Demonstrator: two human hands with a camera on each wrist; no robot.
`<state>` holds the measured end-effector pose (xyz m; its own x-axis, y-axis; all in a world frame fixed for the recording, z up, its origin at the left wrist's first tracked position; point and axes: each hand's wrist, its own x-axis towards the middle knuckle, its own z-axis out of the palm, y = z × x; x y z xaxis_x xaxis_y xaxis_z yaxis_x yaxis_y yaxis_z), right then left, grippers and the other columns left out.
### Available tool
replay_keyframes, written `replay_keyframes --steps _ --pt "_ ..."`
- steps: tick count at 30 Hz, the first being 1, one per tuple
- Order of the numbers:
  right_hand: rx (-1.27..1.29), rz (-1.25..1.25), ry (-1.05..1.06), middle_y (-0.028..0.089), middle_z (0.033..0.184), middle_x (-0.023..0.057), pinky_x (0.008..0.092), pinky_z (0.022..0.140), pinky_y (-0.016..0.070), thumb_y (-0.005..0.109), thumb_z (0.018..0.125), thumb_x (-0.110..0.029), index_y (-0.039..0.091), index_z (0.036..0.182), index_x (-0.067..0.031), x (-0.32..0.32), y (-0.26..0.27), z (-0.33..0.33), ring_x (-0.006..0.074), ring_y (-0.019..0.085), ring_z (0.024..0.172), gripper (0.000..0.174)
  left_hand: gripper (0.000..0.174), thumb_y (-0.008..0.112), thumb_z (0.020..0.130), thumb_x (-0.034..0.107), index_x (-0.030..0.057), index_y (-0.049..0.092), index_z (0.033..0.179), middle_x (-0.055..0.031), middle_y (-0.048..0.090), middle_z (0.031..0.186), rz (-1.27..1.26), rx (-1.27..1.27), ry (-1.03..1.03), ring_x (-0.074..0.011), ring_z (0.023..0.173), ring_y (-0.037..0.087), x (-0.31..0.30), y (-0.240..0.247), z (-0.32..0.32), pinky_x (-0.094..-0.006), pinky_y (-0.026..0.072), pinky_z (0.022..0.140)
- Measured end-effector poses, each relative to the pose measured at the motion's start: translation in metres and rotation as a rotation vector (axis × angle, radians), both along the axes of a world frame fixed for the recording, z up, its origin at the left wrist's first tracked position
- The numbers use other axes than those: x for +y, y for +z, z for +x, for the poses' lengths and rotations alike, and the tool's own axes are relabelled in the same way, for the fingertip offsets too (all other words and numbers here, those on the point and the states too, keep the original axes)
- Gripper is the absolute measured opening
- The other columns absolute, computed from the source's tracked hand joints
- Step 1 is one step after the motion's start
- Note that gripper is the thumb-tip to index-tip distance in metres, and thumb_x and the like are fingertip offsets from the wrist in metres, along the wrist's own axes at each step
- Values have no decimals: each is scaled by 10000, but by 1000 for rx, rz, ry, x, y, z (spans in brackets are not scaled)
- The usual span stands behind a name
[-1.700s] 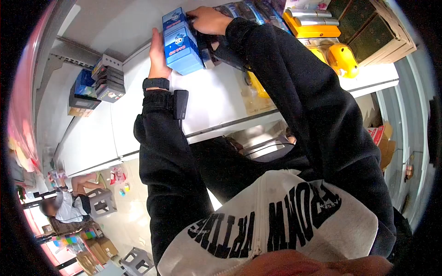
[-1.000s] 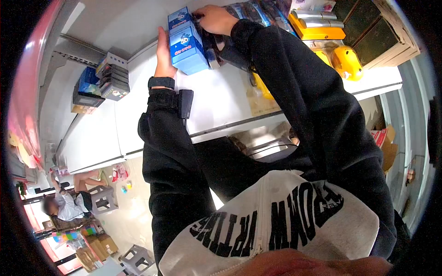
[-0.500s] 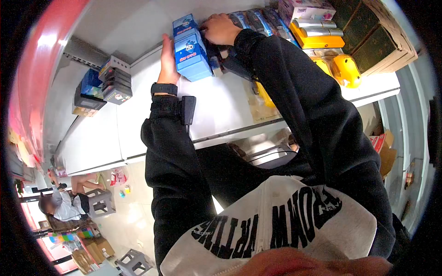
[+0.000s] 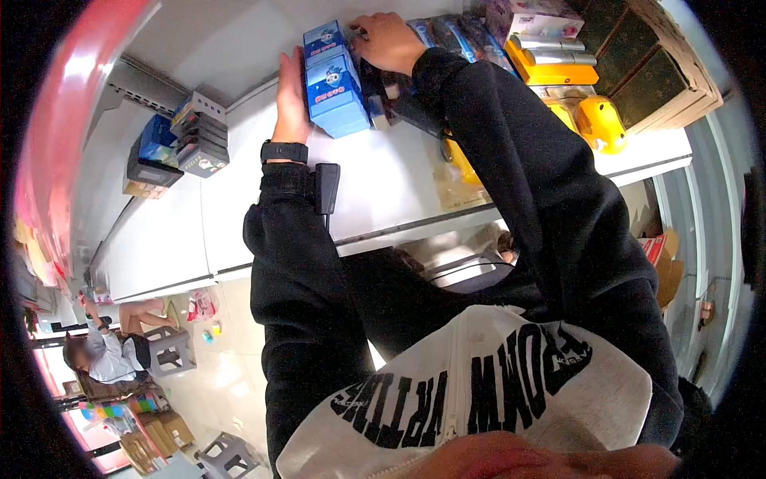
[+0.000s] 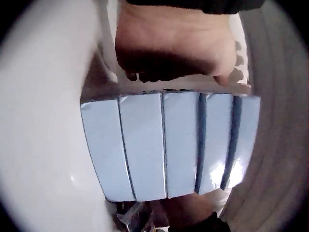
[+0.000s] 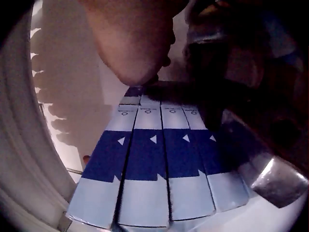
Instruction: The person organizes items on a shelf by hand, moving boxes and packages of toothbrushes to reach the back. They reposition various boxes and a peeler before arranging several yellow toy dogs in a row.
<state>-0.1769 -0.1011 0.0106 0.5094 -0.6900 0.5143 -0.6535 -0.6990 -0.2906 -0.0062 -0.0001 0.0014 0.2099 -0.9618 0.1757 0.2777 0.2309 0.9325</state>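
Note:
Several light-blue boxes [image 4: 337, 96] with a cartoon figure and dark-blue bands stand in a tight row on the white shelf. My left hand [image 4: 292, 102] lies along their left side in the head view, its fingers straight and pointing to the back wall. In the left wrist view, the boxes' pale faces [image 5: 142, 147] line up side by side below that palm. My right hand [image 4: 390, 42] is at the back right of the row with its fingers bent. In the right wrist view it is close to the far end of the boxes [image 6: 149, 159], its fingertips partly lost in shadow.
Dark plastic-wrapped packages [image 4: 459, 40] lie right of my right hand. Beyond are a yellow holder with silver cylinders [image 4: 550, 60], a yellow toy [image 4: 600, 124] and a large carton [image 4: 650, 68]. Small dark boxes [image 4: 199, 144] stand on the left. A person [image 4: 112, 355] sits at lower left.
The head view has shifted slightly, so the boxes and both hands appear a little further right. The hands keep nearly the same places beside the row.

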Motion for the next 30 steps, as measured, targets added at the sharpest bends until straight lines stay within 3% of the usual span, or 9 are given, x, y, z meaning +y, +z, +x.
replay_keyframes --steps 3,6,9,12,15,18,21,27,30 --pt "-78 -76 29 650 1088 194 462 976 424 547 867 -242 613 1193 -41 5 -3 2 397 578 1042 389 717 377 960 630 35 471 1349 -109 617 1196 -9 36 -46 -204 1059 614 -3 -2 -1 -343 490 933" --pt "-47 -1 65 630 1139 203 468 990 418 553 868 -233 586 1238 -47 3 0 2 399 568 1067 415 671 427 944 629 63 524 1291 -91 654 1100 157 -16 -163 -194 967 648 8 2 -5 -334 529 862" --pt "-36 13 9 627 1127 221 472 992 422 557 865 -204 556 1264 -38 10 0 6 405 561 1081 432 638 464 929 629 76 560 1232 -76 670 1021 152 108 -266 -179 895 664 0 -2 -3 -323 554 796" --pt "-63 50 33 633 1097 245 482 974 436 559 859 -174 531 1283 -32 20 6 5 419 564 1081 448 632 458 932 626 76 560 1226 -76 665 1028 175 130 -260 -176 898 662 -2 -7 -1 -320 558 788" --pt "-103 64 57 638 1077 262 483 954 451 570 836 -144 521 1281 -13 18 3 7 430 578 1059 466 690 433 936 630 35 536 1272 -121 671 1077 124 127 -278 -239 915 682 -2 -8 0 -383 565 832" --pt "-105 68 102 637 1081 267 479 950 453 577 809 -113 516 1283 3 17 5 4 430 593 1033 491 616 416 961 602 73 536 1252 -77 651 1070 132 174 -338 -185 927 653 -1 -6 2 -338 550 815" --pt "-95 91 56 648 1075 263 463 911 496 621 739 -193 577 1187 24 21 9 1 414 616 1029 500 719 386 947 638 37 479 1330 -142 639 1154 114 152 -235 -268 974 663 -8 -8 4 -394 546 873" --pt "-94 -45 -5 642 1056 236 446 930 483 660 700 -192 573 1139 22 6 0 5 401 610 1019 496 724 381 962 614 21 422 1376 -154 590 1247 23 83 -217 -261 1069 625 -3 -4 1 -396 515 930" --pt "-26 -52 8 628 1077 229 435 951 464 660 691 -196 558 1151 27 12 -1 3 393 599 1033 521 710 398 965 597 11 433 1365 -153 599 1231 13 23 -184 -251 1046 636 -3 -4 1 -383 523 917"
